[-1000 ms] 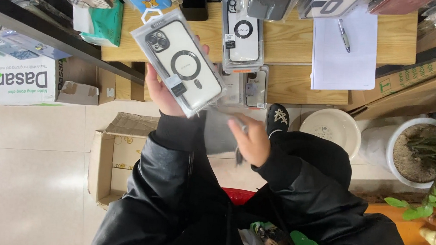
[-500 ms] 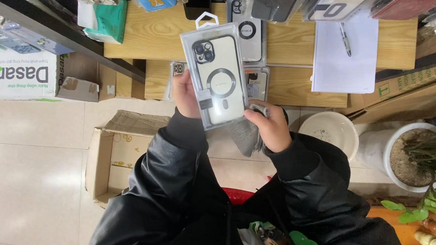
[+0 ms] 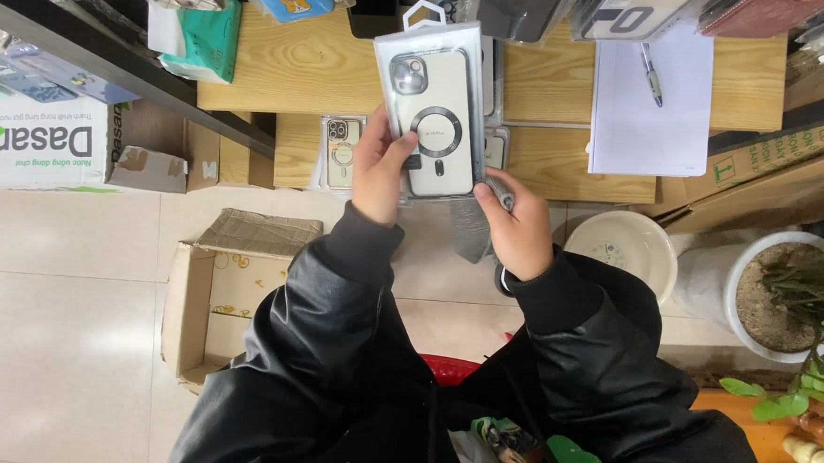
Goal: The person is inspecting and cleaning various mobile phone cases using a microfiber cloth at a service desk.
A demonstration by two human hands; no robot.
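Both hands held a clear-packaged phone case (image 3: 434, 120) above the wooden surface (image 3: 551, 88), apparently for inspection: the left hand (image 3: 378, 169) gripped its lower left edge, the right hand (image 3: 515, 229) pinched its lower right corner. Steady support at both edges seemed needed. An open cardboard box (image 3: 211, 296) on the floor looked empty; a white pot (image 3: 738, 277) held a plant.

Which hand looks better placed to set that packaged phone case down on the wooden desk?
Probably the left hand: it grips the packaged phone case along its side, thumb across the front. The right hand only touches the bottom corner. Both sit near the wooden desk.
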